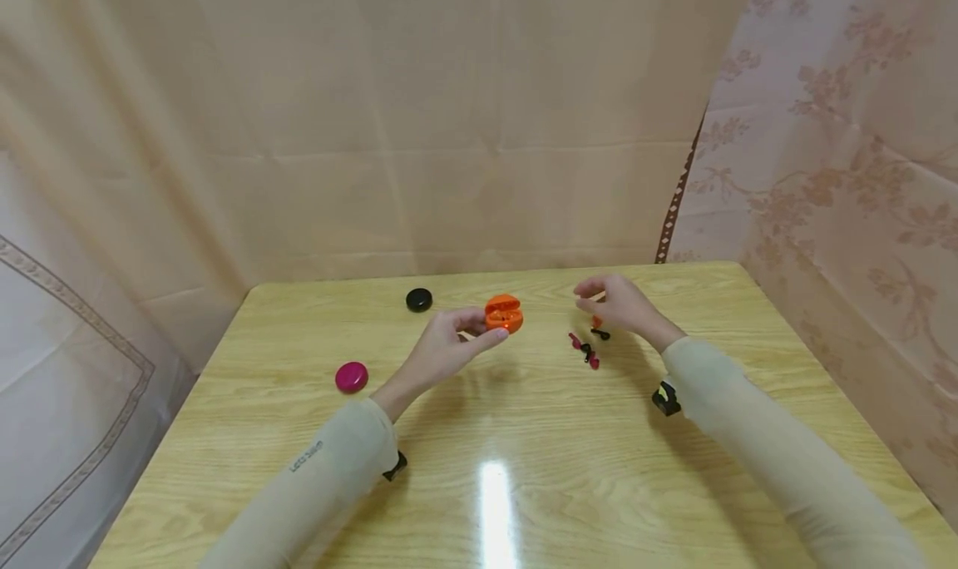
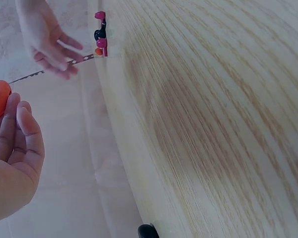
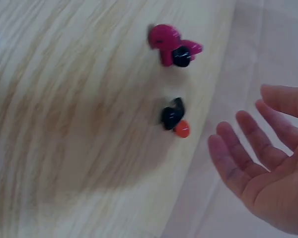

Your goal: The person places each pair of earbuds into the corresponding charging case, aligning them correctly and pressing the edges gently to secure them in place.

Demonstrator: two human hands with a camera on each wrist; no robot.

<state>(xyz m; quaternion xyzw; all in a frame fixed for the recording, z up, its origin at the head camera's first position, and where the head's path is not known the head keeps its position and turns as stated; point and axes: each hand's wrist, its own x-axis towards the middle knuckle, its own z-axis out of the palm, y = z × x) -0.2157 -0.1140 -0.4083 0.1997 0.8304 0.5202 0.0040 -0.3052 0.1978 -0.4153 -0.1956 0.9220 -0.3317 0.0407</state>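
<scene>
My left hand (image 1: 443, 343) holds an orange earbud case (image 1: 504, 314) above the table, its lid raised, between thumb and fingers. In the left wrist view only part of the orange case (image 2: 0, 99) shows at the left edge. Over the right part of the table, my right hand (image 1: 623, 306) hovers with loosely bent fingers and nothing in them. Just below it lie loose earbuds: an orange one (image 3: 182, 129) beside a black one (image 3: 172, 117), and a magenta one (image 3: 165, 37) bunched with another black one (image 3: 182, 56) and a second magenta one (image 1: 595, 360).
A closed black round case (image 1: 419, 300) sits near the table's back edge, left of centre. Nearer the left side lies a closed magenta round case (image 1: 352, 377). Beige curtain cloth (image 1: 449, 136) hangs behind the wooden table (image 1: 569, 469), with patterned cloth (image 1: 861, 178) at the right.
</scene>
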